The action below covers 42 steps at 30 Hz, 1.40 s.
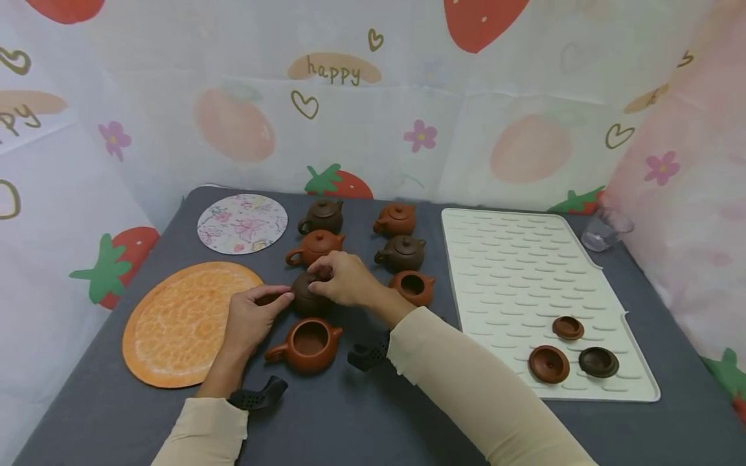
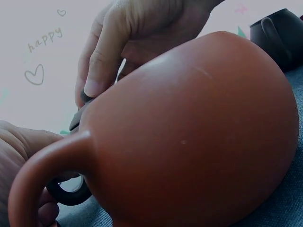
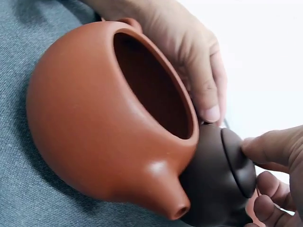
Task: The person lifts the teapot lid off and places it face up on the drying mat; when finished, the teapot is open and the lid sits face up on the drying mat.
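A dark brown teapot (image 1: 307, 303) stands near the middle of the table, its lid (image 3: 236, 163) seated on top. My right hand (image 1: 344, 278) pinches that lid by its knob from above. At the teapot's left side, my left hand (image 1: 249, 320) grips the handle (image 2: 71, 196) between thumb and fingers. Just in front sits a lidless reddish-brown teapot (image 1: 311, 348), its opening facing up and its handle to the left. Neither hand holds this one. In the left wrist view its round body covers most of the dark teapot.
Behind are lidded teapots, reddish (image 1: 319, 244) and dark (image 1: 402, 252), plus a lidless one (image 1: 412, 288). Three loose lids (image 1: 549, 364) lie on a white mat (image 1: 495, 259). An orange round mat (image 1: 186, 323), a floral mat (image 1: 242, 223) and a clear cup (image 1: 605, 230) flank them.
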### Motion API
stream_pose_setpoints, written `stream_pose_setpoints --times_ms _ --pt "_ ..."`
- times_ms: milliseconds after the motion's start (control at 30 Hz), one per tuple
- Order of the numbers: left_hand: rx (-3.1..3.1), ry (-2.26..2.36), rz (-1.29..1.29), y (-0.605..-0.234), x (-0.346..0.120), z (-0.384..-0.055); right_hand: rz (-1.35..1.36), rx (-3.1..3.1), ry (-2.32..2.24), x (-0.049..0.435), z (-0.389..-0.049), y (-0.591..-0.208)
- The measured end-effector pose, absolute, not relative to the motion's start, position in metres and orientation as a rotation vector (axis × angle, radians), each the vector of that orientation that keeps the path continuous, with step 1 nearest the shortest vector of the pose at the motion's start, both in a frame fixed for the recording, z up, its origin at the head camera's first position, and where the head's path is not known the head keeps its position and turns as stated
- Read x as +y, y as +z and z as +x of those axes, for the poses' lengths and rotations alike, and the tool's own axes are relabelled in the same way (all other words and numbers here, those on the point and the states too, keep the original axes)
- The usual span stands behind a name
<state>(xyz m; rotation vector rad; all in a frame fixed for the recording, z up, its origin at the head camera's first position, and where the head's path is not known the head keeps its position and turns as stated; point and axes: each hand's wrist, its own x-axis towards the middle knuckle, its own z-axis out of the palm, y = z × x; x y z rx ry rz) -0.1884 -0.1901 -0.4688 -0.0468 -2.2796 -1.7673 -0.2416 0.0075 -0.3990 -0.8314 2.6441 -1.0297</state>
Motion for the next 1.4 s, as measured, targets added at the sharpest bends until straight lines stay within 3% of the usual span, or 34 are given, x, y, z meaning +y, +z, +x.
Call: stream_pose_setpoints --times_ms 367,767,1100,1400 --pt "-2.278 -1.783 -0.042 -0.465 -0.189 -0.186 -0.885 2.709 -1.088 0.007 -0.239 -0.399" --pt "-2.303 -1.768 -0.021 -0.467 -0.189 -0.187 -0.723 2.618 -1.277 0.013 -0.239 -0.395" --pt "-2.285 -1.775 -0.019 -0.468 -0.188 -0.187 -0.500 2.129 -1.765 0.018 -0.241 -0.397" --pt "-2.295 -1.755 -0.031 -0.468 -0.188 -0.187 -0.341 1.692 -1.915 0.020 -0.243 -0.396"
